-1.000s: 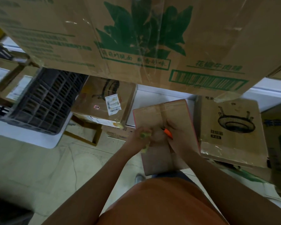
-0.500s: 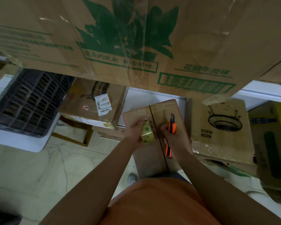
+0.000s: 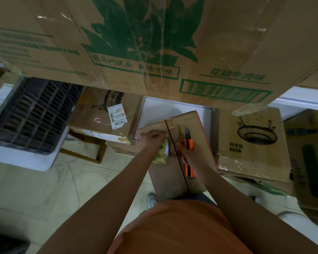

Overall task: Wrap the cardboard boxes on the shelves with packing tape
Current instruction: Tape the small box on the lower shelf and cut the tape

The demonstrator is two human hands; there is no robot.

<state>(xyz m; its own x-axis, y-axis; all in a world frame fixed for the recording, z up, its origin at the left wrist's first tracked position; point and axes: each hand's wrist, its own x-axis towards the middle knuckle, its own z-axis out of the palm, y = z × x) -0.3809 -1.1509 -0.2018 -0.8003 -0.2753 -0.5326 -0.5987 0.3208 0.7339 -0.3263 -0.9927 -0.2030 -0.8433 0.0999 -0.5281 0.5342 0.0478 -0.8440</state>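
Observation:
A small brown cardboard box [image 3: 196, 125] with a dark centre seam lies in front of me, half on the white lower shelf [image 3: 173, 110]. My left hand [image 3: 151, 139] grips a yellow-green roll of packing tape [image 3: 162, 153] on the left flap, beside the seam. My right hand [image 3: 190, 153] rests on the right flap and holds an orange utility knife [image 3: 189, 146] with its blade end pointing away from me.
A large box with green print [image 3: 154, 43] hangs overhead on the upper shelf. A labelled box [image 3: 106, 114] stands left, a box with a basket drawing [image 3: 253, 143] right. A black plastic crate [image 3: 31, 114] sits far left. Tiled floor [image 3: 44, 189] lies below.
The view has shifted and the box now shows its seam. The knife has turned from lying across my hand to pointing away along the box. My left hand has kept the tape roll by the seam.

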